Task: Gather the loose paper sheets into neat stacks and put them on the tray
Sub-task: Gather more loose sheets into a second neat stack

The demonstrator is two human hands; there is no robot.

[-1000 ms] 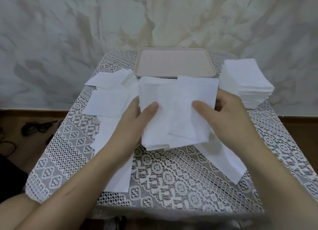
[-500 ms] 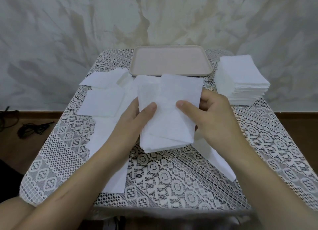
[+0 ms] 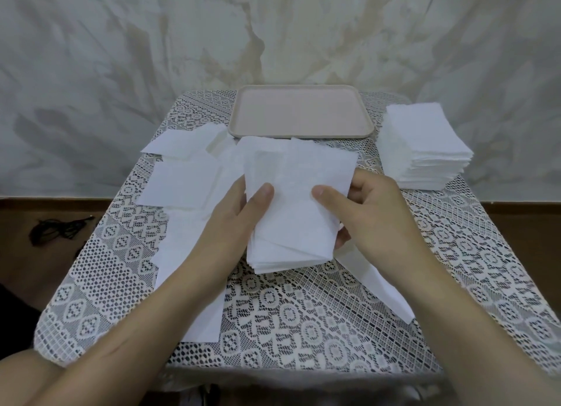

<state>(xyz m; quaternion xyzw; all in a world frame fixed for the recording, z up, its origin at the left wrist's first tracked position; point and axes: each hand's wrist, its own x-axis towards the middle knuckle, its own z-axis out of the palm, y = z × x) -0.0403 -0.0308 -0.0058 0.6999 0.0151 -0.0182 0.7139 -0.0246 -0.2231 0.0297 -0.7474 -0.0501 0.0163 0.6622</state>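
Now in the hands: a bundle of sheets (image 3: 291,211), held up on a tilt over the middle of the table, just in front of the tray; whether its lower edge touches the cloth I cannot tell.
Look of the bundle: thin, soft white paper with a faint texture, each piece roughly square. The pieces are not lined up. The top edges step up and down, one corner juts out at the upper right, and the lower edges fan into thin layers.
Left hand (image 3: 233,223): grasps the bundle's left edge, thumb (image 3: 262,193) laid across the front, fingers hidden behind.
Right hand (image 3: 373,214): grasps the right edge, thumb on the front, fingers curled round the back.
Tray (image 3: 303,111): pale pinkish beige, rectangular with rounded corners, at the far edge of the table.
Tall stack (image 3: 425,144): many white sheets, fairly square, at the far right, beside the tray but apart from it.
Loose sheets (image 3: 182,181): flat and overlapping on the left, from near the tray's left corner down under the left forearm.
Single sheet (image 3: 379,287): flat under the right forearm.
Cloth (image 3: 303,314): white lace covering the table.
Surroundings: a marbled wall (image 3: 121,56) and a black cable (image 3: 57,226) on the brown floor at left.
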